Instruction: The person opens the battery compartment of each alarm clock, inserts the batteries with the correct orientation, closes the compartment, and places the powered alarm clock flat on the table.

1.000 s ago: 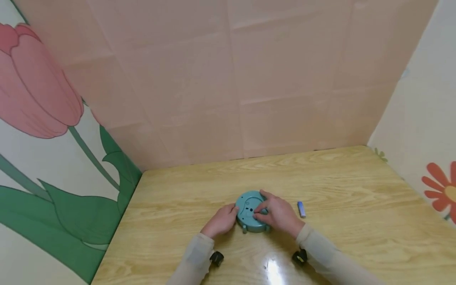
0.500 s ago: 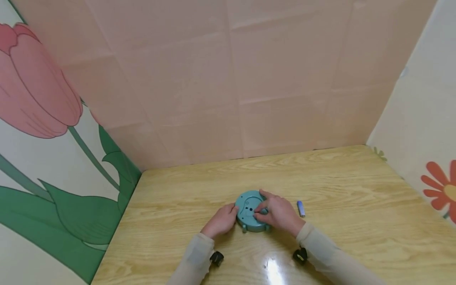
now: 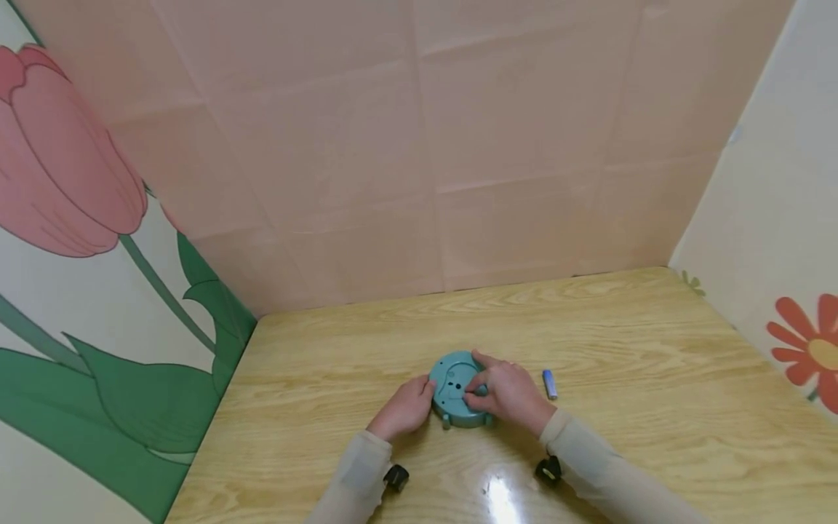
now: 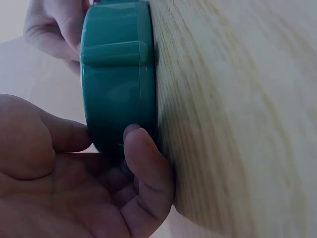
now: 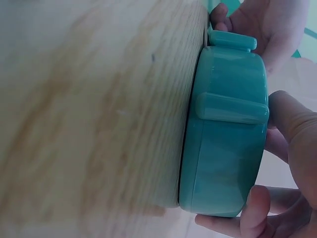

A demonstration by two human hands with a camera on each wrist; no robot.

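A round teal clock (image 3: 452,397) lies on the table with its back up, showing small holes and two stubby feet toward the near side. My left hand (image 3: 407,409) grips its left rim, thumb on top and fingers at the side, as the clock's side wall (image 4: 111,99) shows in the left wrist view. My right hand (image 3: 513,393) holds the right side. Its thumb and index finger meet over the back, while other fingers reach round the far rim. Whether those two fingertips pinch a small part is hidden. A blue battery (image 3: 549,384) lies right of the right hand.
The wood-grain table (image 3: 327,364) ends at a pink-beige covered wall (image 3: 340,182) behind. Painted side walls stand left and right, with a tulip (image 3: 72,160) and a red flower (image 3: 808,346). Black wrist cameras (image 3: 396,477) sit under both cuffs.
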